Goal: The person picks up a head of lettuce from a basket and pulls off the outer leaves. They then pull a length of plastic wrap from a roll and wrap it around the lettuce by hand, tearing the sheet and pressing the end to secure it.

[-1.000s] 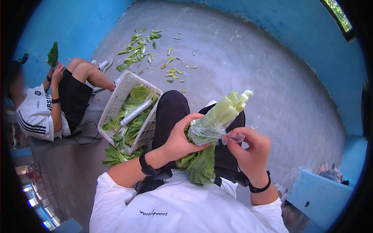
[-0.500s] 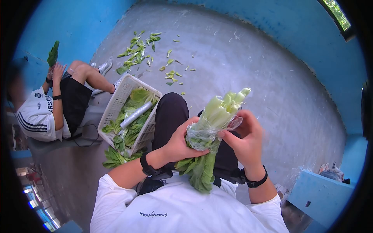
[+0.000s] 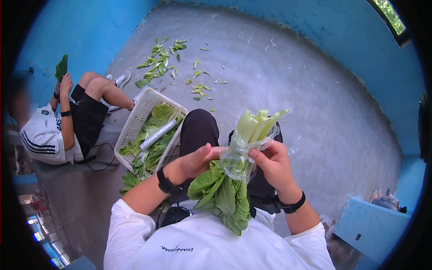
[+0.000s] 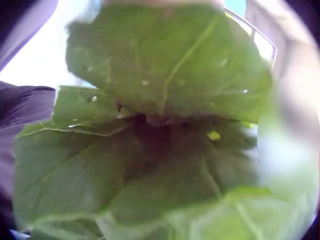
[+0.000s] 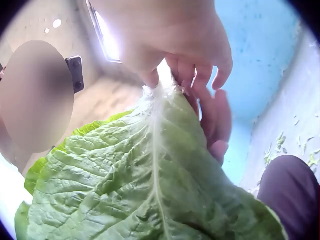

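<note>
A bunch of leafy greens (image 3: 225, 198) stands tilted over the lap in the head view, its pale stalks pointing up and away, its leaves hanging toward the shirt. Clear plastic film (image 3: 238, 162) is wrapped round its middle. My right hand (image 3: 272, 166) grips the film-wrapped stalks from the right, thumb in front. My left hand (image 3: 198, 161) is at the left side of the bunch, thumb raised, fingers extended toward the film with their tips partly hidden. Broad leaves (image 4: 165, 60) fill the left wrist view. In the right wrist view, a leaf (image 5: 150, 170) spreads below the right hand.
A white plastic crate (image 3: 130, 119) at the left holds more greens and a roll of film (image 3: 158, 135). Loose leaf scraps (image 3: 157, 63) lie on the grey floor. Another person (image 3: 49, 130) sits at the far left holding a leafy bunch. A blue ledge (image 3: 371, 225) stands at the right.
The left hand has loosened from round the bunch and shifted left. The right hand has gone from pulling the film's end to gripping the wrapped stalks. The bunch now stands more upright.
</note>
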Demonstrator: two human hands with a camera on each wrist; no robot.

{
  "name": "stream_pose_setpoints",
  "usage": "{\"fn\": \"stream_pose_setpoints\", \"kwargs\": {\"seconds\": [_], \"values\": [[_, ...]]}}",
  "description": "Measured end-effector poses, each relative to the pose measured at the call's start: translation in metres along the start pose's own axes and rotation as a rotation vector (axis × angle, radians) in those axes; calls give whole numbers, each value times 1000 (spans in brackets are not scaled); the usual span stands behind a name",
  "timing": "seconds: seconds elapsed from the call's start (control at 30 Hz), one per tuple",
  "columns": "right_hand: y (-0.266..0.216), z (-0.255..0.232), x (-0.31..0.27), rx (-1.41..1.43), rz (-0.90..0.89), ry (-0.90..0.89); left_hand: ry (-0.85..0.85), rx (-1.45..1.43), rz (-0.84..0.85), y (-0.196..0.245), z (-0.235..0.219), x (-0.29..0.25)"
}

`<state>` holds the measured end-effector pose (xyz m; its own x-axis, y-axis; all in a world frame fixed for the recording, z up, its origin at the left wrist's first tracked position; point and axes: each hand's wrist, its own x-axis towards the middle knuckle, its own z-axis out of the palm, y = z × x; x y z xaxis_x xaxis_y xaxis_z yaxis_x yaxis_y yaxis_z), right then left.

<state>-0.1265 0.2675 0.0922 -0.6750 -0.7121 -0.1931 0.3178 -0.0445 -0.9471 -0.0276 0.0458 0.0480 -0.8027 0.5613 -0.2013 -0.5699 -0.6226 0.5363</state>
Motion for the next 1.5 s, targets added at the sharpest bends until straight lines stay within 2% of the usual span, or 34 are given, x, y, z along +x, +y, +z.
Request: {"fn": "stream_pose_setpoints", "kwargs": {"seconds": [0.13,0.17,0.23,0.33,0.5,0.6,0.7,0.73,0.87,0.97,1.2,1.5], "values": [[4,2,0,-15,-7,-61,-175,436,-39,13,-34,18],[6,2,-1,-30,-10,-59,-123,470,8,11,-36,15],[7,4,1,-85,-39,-35,-14,539,105,26,-6,10],[8,9,9,-205,-141,35,79,501,49,29,3,16],[10,13,13,-484,-317,110,153,458,175,16,6,22],[12,17,15,-370,-248,216,211,413,244,10,9,23],[5,11,19,-265,-299,314,288,354,236,7,8,20],[4,14,20,-192,-368,381,312,333,222,6,8,19],[-11,15,10,-657,-562,249,499,497,268,3,17,16],[-25,29,14,-820,-617,243,525,604,332,3,29,19],[-19,23,8,-738,-508,222,551,634,349,0,38,19],[-19,22,5,-844,-562,252,533,629,296,2,40,14]]}}
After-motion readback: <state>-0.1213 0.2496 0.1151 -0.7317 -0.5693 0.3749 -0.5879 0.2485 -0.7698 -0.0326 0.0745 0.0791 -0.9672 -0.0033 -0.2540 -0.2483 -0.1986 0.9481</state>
